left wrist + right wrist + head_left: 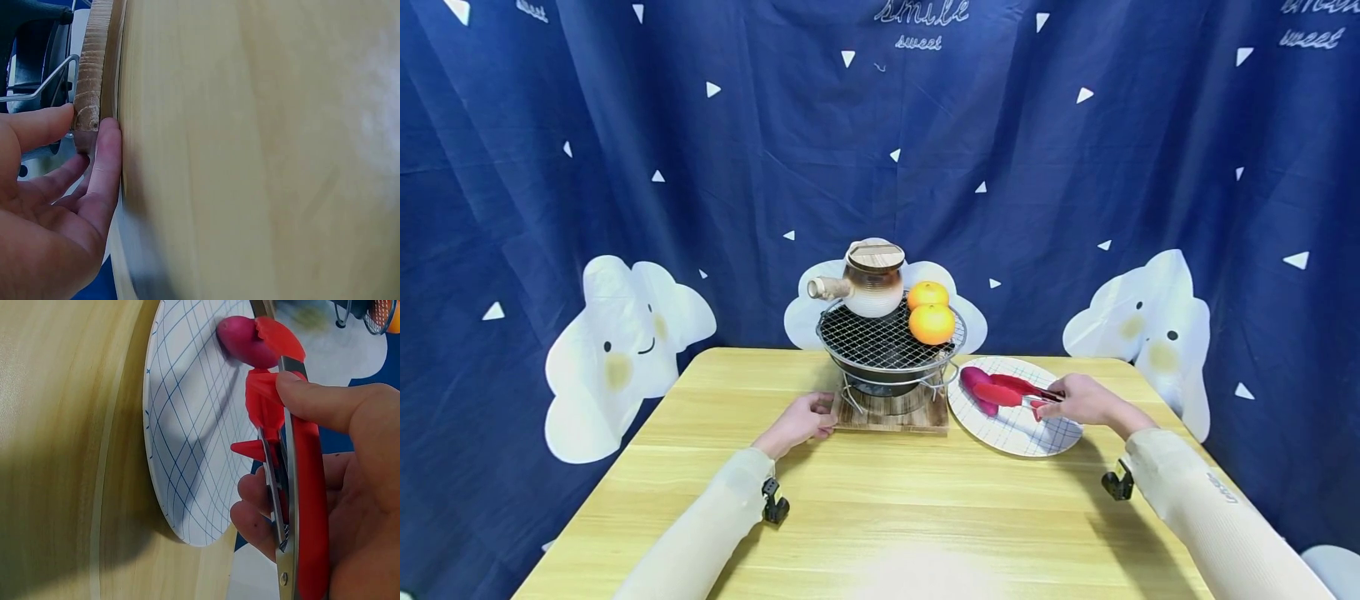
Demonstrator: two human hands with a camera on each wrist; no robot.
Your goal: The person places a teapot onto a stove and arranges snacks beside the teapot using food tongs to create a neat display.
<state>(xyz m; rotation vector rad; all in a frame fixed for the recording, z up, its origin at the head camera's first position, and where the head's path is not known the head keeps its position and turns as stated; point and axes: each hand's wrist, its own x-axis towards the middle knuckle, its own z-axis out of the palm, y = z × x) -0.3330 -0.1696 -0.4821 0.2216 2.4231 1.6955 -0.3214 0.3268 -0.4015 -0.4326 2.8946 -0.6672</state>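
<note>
My left hand (805, 418) pinches the near left corner of a wooden base (891, 423), thumb on top and fingers at its underside in the left wrist view. The base carries a round black grill (883, 342). On the right, my right hand (1086, 400) grips metal tongs with red handles and red tips (311, 506). Their tips reach over a purple sweet potato (244, 340), which lies on a white plate with blue grid lines (1022, 437). One red tip overlaps the sweet potato's end in the right wrist view.
On the grill's mesh stand a clay teapot (872, 292) with a wooden lid and side handle, and two oranges (932, 323), one behind the other. A wire handle (942, 379) sticks out toward the plate. Behind the wooden table (760, 375) hangs a blue curtain (737, 167).
</note>
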